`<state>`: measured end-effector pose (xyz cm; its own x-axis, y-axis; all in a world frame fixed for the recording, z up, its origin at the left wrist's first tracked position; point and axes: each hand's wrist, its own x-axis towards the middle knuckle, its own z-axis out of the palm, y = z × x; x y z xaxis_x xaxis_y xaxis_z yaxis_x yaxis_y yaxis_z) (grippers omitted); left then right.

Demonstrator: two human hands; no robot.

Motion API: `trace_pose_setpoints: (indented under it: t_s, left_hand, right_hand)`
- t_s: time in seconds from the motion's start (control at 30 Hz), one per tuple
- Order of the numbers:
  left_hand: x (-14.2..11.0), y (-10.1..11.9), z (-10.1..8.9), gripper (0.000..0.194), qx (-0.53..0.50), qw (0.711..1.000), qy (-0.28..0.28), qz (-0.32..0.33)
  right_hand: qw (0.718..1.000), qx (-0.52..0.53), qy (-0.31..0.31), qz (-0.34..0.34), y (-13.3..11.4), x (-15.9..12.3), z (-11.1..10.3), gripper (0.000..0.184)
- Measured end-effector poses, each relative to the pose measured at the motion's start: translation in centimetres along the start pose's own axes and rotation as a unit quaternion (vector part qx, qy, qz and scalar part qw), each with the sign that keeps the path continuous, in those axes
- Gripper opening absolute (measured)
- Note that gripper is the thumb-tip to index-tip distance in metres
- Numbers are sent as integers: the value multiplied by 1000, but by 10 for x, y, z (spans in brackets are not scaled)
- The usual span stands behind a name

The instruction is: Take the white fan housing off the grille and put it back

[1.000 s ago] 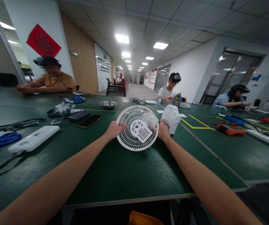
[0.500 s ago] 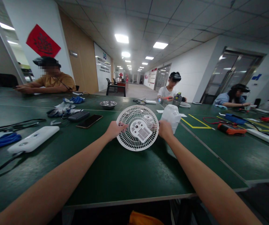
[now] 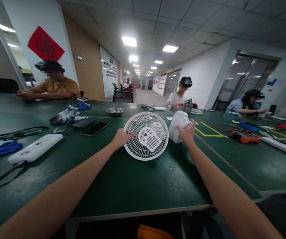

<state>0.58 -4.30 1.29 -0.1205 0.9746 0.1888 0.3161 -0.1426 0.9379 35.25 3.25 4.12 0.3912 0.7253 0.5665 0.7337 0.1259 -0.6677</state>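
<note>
A round white fan grille [image 3: 146, 136] stands tilted on the green table [image 3: 123, 186], its back plate facing me. My left hand [image 3: 121, 137] grips its left rim with closed fingers. Just right of the grille sits a white fan body [image 3: 178, 128]. My right hand [image 3: 188, 132] rests on the right side of that body, fingers curled around it.
On the left lie a white power strip [image 3: 35, 148], a black phone [image 3: 94, 128], a dark power bank [image 3: 83, 122], gloves [image 3: 66, 115] and cables. A metal bowl [image 3: 115, 111] stands behind. An orange meter [image 3: 245, 137] and yellow tape lines lie to the right. Three people sit at the table.
My right hand has left the grille's right rim and moved right onto the white fan body. The left hand still holds the grille, which now leans a little more.
</note>
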Motion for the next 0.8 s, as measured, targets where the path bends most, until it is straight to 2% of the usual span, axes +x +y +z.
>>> trace_pose_setpoints:
  t_s: [0.17, 0.27, 0.5, 0.67, 0.8]
  left_hand:
    - [1, -2, 0, 26, -16, 1000, -9, 8]
    - [0, -2, 0, 25, -18, 1000, -9, 16]
    - [0, 0, 0, 25, -1, 1000, 0, 24]
    - [2, -4, -1, 31, -5, 1000, -4, 21]
    - [4, -6, -1, 36, -7, 1000, -3, 9]
  right_hand:
    - [992, 3, -108, 59, 15, 2, 11, 102]
    - [986, -4, -143, 81, 17, -1, 14, 108]
    - [993, -22, -86, 78, 13, -2, 10, 99]
    - [995, -29, -46, 90, 24, 8, 4, 102]
    - [993, -35, -42, 101, 33, 12, 4, 101]
